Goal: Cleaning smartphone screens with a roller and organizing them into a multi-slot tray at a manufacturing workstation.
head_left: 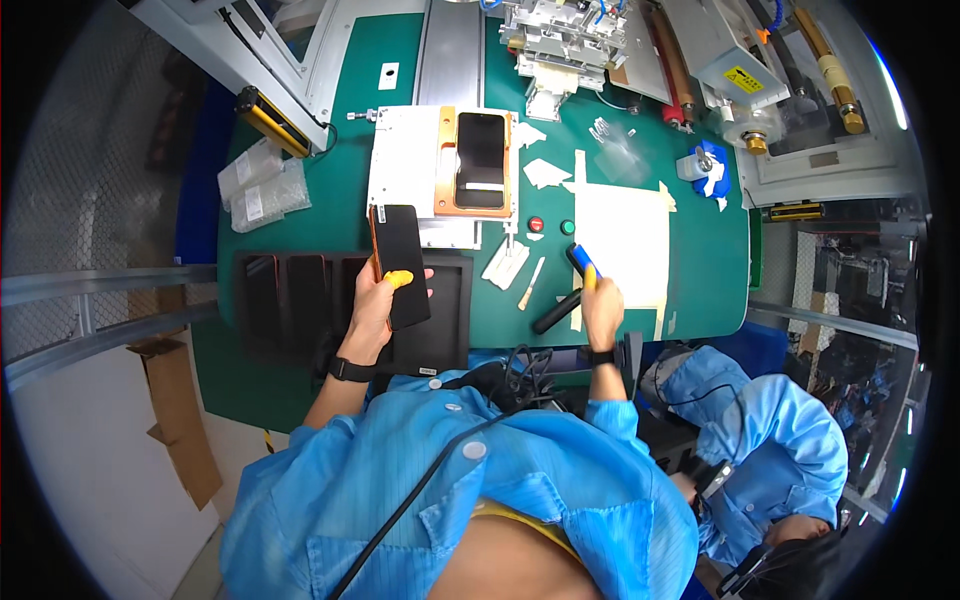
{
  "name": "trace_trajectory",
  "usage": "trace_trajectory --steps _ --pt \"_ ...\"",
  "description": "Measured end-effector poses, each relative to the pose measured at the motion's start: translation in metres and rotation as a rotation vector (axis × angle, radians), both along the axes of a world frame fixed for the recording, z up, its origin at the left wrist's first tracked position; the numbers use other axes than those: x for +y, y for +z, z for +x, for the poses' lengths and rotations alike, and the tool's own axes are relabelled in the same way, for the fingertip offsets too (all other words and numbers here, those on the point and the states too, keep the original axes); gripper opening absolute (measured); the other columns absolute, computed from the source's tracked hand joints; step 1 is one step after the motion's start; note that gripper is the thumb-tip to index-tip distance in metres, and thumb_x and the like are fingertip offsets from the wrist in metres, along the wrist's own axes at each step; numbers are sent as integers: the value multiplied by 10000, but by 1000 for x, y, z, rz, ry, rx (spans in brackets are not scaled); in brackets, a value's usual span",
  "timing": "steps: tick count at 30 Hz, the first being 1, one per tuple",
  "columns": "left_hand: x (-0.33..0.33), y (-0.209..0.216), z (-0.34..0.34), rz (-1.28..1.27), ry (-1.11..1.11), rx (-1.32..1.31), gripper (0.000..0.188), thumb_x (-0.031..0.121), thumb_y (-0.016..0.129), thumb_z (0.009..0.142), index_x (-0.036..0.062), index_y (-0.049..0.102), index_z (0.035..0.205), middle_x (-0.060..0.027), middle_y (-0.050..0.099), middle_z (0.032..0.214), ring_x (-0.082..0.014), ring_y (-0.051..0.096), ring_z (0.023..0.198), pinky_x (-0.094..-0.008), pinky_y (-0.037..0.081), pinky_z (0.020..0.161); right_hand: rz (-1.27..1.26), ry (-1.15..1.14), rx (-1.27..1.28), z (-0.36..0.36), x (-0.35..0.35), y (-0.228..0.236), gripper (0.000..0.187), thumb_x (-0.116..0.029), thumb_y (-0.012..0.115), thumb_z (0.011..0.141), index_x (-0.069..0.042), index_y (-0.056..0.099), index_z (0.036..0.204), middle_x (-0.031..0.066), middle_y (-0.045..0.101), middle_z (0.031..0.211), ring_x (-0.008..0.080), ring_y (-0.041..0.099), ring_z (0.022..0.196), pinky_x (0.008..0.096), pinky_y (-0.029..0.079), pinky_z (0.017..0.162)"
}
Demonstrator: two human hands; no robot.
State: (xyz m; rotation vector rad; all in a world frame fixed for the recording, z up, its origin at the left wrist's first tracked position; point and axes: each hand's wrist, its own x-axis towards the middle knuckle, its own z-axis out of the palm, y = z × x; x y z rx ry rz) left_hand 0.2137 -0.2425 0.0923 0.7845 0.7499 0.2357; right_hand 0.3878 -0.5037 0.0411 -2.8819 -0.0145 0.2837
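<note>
My left hand, with a yellow finger cot on the thumb, grips a black phone-shaped panel with an orange edge. It is held tilted above a black tray. On the right, my right hand is closed on a blue-and-black rod-shaped tool over the white sheet's left edge. A black cylinder lies beside that hand; whether it joins the tool I cannot tell. Ahead, a dark phone sits in an orange frame on a white fixture.
Several dark panels lie in the tray. A white sheet is taped to the green table. Red and green buttons, a small brush and a metal machine stand around. A co-worker is at the right.
</note>
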Motion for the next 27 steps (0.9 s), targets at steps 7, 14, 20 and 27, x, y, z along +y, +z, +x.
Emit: trace_trajectory --steps 7,14,20,27 --pt "-8 0 -1 -36 -42 38 377 -51 379 769 -9 377 1143 -156 505 991 -307 586 896 -414 548 661 1017 -684 476 14 -42 -89 230 -220 513 843 7 535 815 106 541 665 240 548 547 374 460 522" --pt "-14 9 -18 -2 14 49 368 -45 386 775 -5 373 1140 -159 503 991 -306 586 896 -408 548 657 1144 -61 344 73 105 28 278 -274 484 864 -1 463 909 47 479 568 116 450 377 251 356 338" --pt "-16 19 -23 -42 73 51 369 -51 452 750 -13 398 1113 -132 528 938 -265 604 854 -360 551 634 928 170 348 119 217 30 388 -314 432 871 13 477 668 53 483 469 132 469 367 261 409 365" --pt "-10 6 -36 -87 144 68 388 -49 440 755 -11 388 1138 -134 521 954 -263 600 862 -350 550 630 608 243 556 7 127 51 340 -268 455 859 52 493 966 164 557 575 230 560 434 322 450 456"
